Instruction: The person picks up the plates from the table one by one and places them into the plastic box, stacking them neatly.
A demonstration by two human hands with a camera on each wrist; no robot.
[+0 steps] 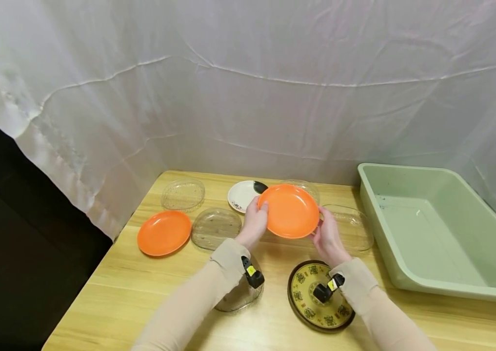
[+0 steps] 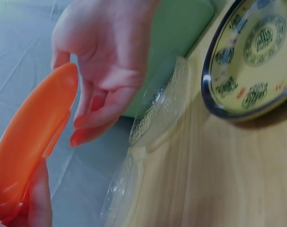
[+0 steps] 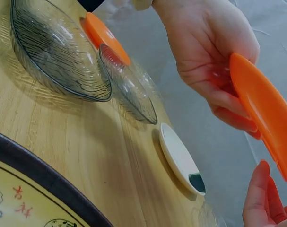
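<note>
Both hands hold an orange plate (image 1: 289, 212) above the table, its inner face towards the head camera. My left hand (image 1: 254, 224) grips its left edge, thumb on top and fingers beneath. At the right edge, my right hand (image 1: 328, 236) has its thumb at the rim and its fingers under the plate. The left wrist view shows those right-hand fingers (image 2: 100, 113) curled below the orange rim. Under the right wrist lies a yellow patterned plate (image 1: 305, 302) with a dark rim. Behind the held plate is a white plate (image 1: 241, 195) with a black patch.
Another orange plate (image 1: 164, 234) lies at the left. Several clear ribbed dishes stand about, including one (image 1: 215, 229) beside it, one (image 1: 183, 194) at the back left and one (image 1: 348, 226) at the right. A large pale green tub (image 1: 384, 229) occupies the right side.
</note>
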